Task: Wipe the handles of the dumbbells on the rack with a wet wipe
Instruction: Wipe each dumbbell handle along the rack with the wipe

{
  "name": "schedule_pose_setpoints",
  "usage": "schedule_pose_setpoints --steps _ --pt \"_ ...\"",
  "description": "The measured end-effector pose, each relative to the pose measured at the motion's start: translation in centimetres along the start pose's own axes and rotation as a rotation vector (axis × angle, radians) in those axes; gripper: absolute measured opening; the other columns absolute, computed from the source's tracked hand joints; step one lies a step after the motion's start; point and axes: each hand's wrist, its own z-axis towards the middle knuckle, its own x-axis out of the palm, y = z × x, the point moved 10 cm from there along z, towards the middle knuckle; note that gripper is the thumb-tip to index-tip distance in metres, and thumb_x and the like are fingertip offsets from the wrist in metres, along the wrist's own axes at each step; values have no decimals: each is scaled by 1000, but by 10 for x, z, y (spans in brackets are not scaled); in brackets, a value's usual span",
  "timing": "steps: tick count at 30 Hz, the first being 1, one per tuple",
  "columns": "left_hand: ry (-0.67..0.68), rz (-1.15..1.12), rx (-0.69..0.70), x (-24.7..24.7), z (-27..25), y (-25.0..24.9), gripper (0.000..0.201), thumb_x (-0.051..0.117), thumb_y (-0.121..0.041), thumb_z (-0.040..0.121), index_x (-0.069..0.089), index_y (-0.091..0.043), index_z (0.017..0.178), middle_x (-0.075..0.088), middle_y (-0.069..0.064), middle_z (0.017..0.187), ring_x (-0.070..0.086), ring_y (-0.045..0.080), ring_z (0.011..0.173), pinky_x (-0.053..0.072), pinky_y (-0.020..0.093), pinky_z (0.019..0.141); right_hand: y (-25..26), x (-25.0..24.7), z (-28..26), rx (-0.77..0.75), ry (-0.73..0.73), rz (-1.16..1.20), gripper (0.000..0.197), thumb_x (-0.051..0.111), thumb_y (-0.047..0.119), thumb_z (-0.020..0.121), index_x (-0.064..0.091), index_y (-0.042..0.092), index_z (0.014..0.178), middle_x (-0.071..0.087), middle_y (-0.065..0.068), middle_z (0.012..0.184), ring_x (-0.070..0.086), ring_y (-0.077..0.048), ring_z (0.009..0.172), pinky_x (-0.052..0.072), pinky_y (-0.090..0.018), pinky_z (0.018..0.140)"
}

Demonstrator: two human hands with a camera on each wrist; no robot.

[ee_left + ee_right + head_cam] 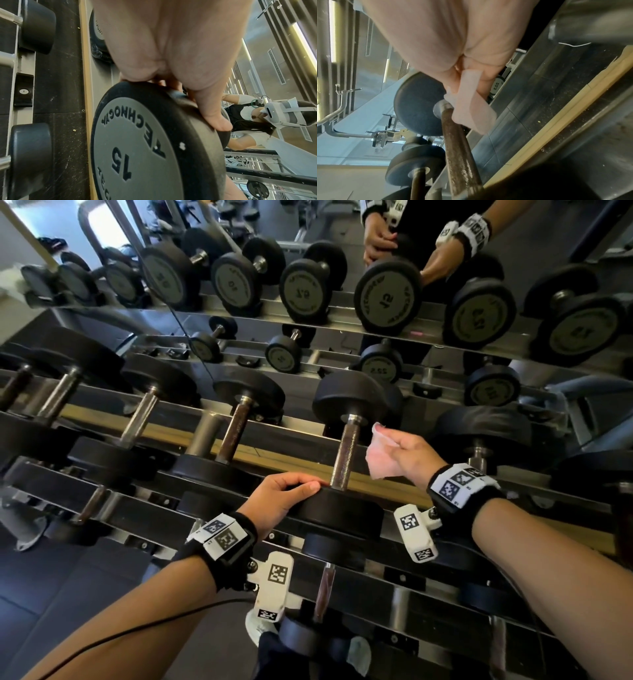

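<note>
A black 15 dumbbell lies on the top tier of the rack (pixel 380 479), its knurled, rusty handle (pixel 345 455) running away from me. My left hand (pixel 284 496) curls over the rim of its near head (pixel 339 513), fingers on the inner edge and thumb on the outer rim. The left wrist view shows that head's grey "15" face (pixel 137 146) under my left hand (pixel 197 97). My right hand (pixel 407 455) pinches a pale pink wet wipe (pixel 382 453) just right of the handle. In the right wrist view the wipe (pixel 471 108) hangs over the far end of the handle (pixel 458 159).
More dumbbells sit on the same tier to the left (pixel 236 436) and right (pixel 479 433), with smaller ones on the tier below (pixel 325 587). A mirror behind the rack repeats the dumbbells (pixel 387 296) and my hands. A black cable (pixel 137 628) trails under my left forearm.
</note>
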Motion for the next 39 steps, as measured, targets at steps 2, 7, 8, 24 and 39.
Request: schedule_pose_setpoints --steps 2,7,8,24,39 --pt "-2 -4 -2 1 -1 -1 23 66 -29 81 77 -19 99 74 6 100 69 16 92 56 27 75 -2 10 4 3 19 -27 46 49 5 100 53 26 140 59 -7 132 60 -20 112 48 -30 100" --pt "-7 15 -10 1 -2 -3 24 64 -27 84 75 -15 102 74 4 99 68 14 90 55 26 75 -5 36 9 15 124 -136 54 50 5 98 40 22 149 48 -2 143 49 -16 126 36 -28 109" --pt "0 22 -15 1 -1 -2 24 64 -28 84 75 -16 102 74 5 99 68 15 91 55 27 75 -5 38 10 18 130 -123 54 50 4 98 40 21 149 49 -2 140 51 -14 122 37 -22 103" --pt "85 -6 -68 4 3 -2 30 65 -29 83 74 -10 104 73 5 100 68 14 89 55 24 73 -12 21 5 193 65 249 35 46 -9 94 64 10 118 62 -21 124 63 -32 108 53 -36 87" --pt "105 8 -62 1 5 4 22 65 -32 87 77 -20 102 73 6 105 69 16 93 56 27 75 -10 40 -36 228 271 160 53 38 -21 86 60 5 127 66 -17 120 68 -21 98 57 -29 79"
